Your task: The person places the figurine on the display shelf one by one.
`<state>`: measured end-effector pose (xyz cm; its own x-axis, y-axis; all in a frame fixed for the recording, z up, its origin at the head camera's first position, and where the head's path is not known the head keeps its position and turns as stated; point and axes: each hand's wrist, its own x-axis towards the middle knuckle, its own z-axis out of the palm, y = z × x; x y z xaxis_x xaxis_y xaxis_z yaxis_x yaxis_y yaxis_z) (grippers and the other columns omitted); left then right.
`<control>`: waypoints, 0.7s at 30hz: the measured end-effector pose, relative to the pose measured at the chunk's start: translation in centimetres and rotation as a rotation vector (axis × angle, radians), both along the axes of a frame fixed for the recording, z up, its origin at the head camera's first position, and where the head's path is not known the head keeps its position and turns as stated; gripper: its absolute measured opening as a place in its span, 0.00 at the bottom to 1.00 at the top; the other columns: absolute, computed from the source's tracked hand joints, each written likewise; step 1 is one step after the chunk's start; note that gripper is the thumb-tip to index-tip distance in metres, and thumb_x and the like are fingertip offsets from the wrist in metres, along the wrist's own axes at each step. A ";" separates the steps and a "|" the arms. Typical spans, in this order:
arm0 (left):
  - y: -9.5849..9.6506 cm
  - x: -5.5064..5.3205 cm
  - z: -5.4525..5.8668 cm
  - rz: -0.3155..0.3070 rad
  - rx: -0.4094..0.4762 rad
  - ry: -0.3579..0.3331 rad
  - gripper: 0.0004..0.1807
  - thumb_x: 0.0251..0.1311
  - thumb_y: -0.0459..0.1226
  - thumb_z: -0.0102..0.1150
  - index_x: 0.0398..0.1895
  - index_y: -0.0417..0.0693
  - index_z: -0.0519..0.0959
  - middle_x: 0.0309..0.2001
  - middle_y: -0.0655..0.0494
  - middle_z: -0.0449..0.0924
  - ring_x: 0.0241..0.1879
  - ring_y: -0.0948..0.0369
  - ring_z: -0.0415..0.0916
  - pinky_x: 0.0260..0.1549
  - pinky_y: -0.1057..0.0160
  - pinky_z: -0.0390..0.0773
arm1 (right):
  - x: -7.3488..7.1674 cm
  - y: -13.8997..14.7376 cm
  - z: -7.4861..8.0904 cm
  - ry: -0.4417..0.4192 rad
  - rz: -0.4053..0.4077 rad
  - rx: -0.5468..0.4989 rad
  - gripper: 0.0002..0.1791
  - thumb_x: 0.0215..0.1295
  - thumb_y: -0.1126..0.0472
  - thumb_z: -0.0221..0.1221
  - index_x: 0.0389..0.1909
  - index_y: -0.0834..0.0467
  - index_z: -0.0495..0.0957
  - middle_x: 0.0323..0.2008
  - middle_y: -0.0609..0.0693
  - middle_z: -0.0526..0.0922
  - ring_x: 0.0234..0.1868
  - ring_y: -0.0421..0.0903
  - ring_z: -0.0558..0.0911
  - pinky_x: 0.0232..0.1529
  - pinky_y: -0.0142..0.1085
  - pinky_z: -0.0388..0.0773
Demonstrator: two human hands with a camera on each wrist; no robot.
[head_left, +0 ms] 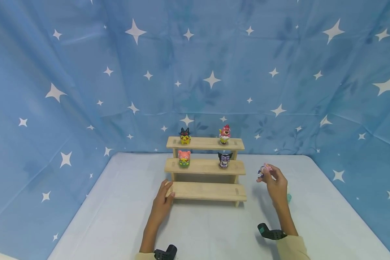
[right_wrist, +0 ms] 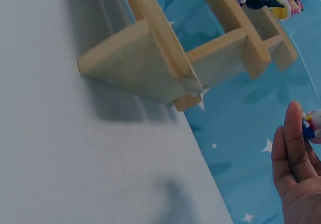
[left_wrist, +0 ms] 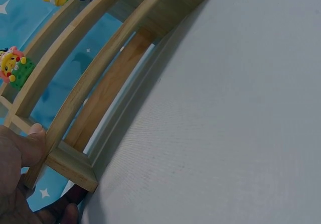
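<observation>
A three-tier wooden display shelf (head_left: 208, 190) stands on the white table. My left hand (head_left: 162, 203) grips the left end of its lowest step; in the left wrist view the thumb (left_wrist: 32, 146) lies against the wood. To the right of the shelf, my right hand (head_left: 276, 185) pinches a small pink, white and blue figurine (head_left: 263, 170) above the table. The right wrist view shows only part of that figurine, at its right edge. On the top tier are a yellow figurine with a black hood (head_left: 185, 136) and a pink-and-red figurine (head_left: 225, 135).
The middle tier bears a pink-hooded figurine (head_left: 183, 159) and a black-and-purple figurine (head_left: 224, 160). A teal object (head_left: 289, 198), partly hidden by the right wrist, lies on the table (head_left: 117, 202). Behind hangs a blue curtain (head_left: 169, 90) with white stars.
</observation>
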<state>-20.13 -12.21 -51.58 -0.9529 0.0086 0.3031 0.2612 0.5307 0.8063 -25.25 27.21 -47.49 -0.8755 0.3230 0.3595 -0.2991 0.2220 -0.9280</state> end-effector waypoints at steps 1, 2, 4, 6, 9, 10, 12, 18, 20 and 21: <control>0.0 0.0 0.0 0.000 -0.005 0.003 0.25 0.73 0.40 0.49 0.68 0.37 0.66 0.73 0.31 0.54 0.71 0.33 0.53 0.65 0.33 0.60 | 0.2 -0.2 0.1 -0.024 0.018 -0.044 0.21 0.70 0.57 0.58 0.60 0.63 0.72 0.39 0.46 0.81 0.25 0.34 0.84 0.38 0.21 0.80; 0.0 0.0 0.1 0.000 -0.006 0.002 0.25 0.73 0.40 0.49 0.68 0.37 0.66 0.73 0.31 0.54 0.71 0.33 0.53 0.64 0.33 0.60 | 0.3 -0.3 0.1 -0.047 0.034 -0.073 0.22 0.70 0.58 0.58 0.61 0.63 0.71 0.40 0.45 0.80 0.26 0.34 0.84 0.40 0.21 0.80; 0.0 0.0 0.0 0.000 -0.009 0.001 0.25 0.73 0.40 0.49 0.68 0.37 0.66 0.73 0.32 0.54 0.71 0.33 0.53 0.65 0.33 0.60 | 0.6 -0.6 0.1 -0.084 0.061 -0.092 0.24 0.69 0.59 0.60 0.63 0.62 0.69 0.40 0.43 0.79 0.28 0.33 0.85 0.42 0.21 0.80; 0.0 0.0 0.0 -0.002 -0.004 -0.001 0.25 0.73 0.40 0.49 0.68 0.37 0.66 0.73 0.32 0.54 0.71 0.33 0.53 0.64 0.33 0.60 | 0.8 -0.8 0.1 -0.111 0.091 -0.080 0.26 0.69 0.60 0.60 0.64 0.61 0.67 0.41 0.42 0.79 0.30 0.33 0.85 0.42 0.21 0.80; -0.1 0.0 0.0 -0.001 0.004 -0.009 0.25 0.73 0.40 0.49 0.68 0.37 0.66 0.73 0.32 0.53 0.71 0.33 0.53 0.65 0.33 0.60 | 1.0 -1.3 0.1 -0.133 0.124 -0.020 0.26 0.68 0.59 0.61 0.65 0.59 0.68 0.41 0.40 0.78 0.32 0.33 0.84 0.42 0.21 0.80; -0.1 -0.1 0.0 0.001 0.007 -0.016 0.25 0.73 0.40 0.48 0.68 0.38 0.65 0.74 0.33 0.53 0.72 0.34 0.53 0.65 0.34 0.59 | 1.3 -1.6 0.4 -0.135 0.135 -0.001 0.26 0.68 0.59 0.61 0.64 0.60 0.68 0.40 0.39 0.79 0.31 0.33 0.84 0.42 0.21 0.80; -0.1 -0.1 0.0 0.005 0.006 -0.022 0.25 0.73 0.41 0.48 0.69 0.38 0.65 0.74 0.33 0.53 0.72 0.34 0.52 0.66 0.34 0.59 | 1.5 -2.0 0.5 -0.120 0.172 0.000 0.26 0.68 0.61 0.61 0.64 0.62 0.68 0.39 0.39 0.79 0.31 0.34 0.85 0.41 0.22 0.80; -0.1 -0.1 0.2 0.006 0.012 -0.034 0.25 0.73 0.41 0.48 0.69 0.38 0.65 0.74 0.34 0.52 0.72 0.35 0.52 0.67 0.35 0.58 | 1.9 -3.3 -0.4 -0.052 0.277 0.033 0.24 0.65 0.64 0.63 0.60 0.66 0.70 0.39 0.42 0.79 0.31 0.37 0.86 0.37 0.27 0.83; 0.0 0.0 0.2 0.004 0.014 -0.034 0.25 0.73 0.41 0.48 0.69 0.38 0.65 0.74 0.34 0.52 0.72 0.35 0.52 0.66 0.34 0.58 | 1.9 -3.9 -0.8 -0.007 0.338 0.053 0.23 0.64 0.67 0.63 0.59 0.68 0.70 0.40 0.43 0.79 0.33 0.37 0.86 0.36 0.30 0.84; 0.0 0.0 0.2 0.004 0.014 -0.029 0.25 0.73 0.41 0.49 0.69 0.38 0.65 0.74 0.34 0.52 0.72 0.34 0.52 0.66 0.34 0.59 | 2.0 -4.2 -0.9 0.019 0.376 0.055 0.22 0.64 0.69 0.62 0.58 0.69 0.71 0.40 0.45 0.79 0.34 0.37 0.86 0.35 0.31 0.85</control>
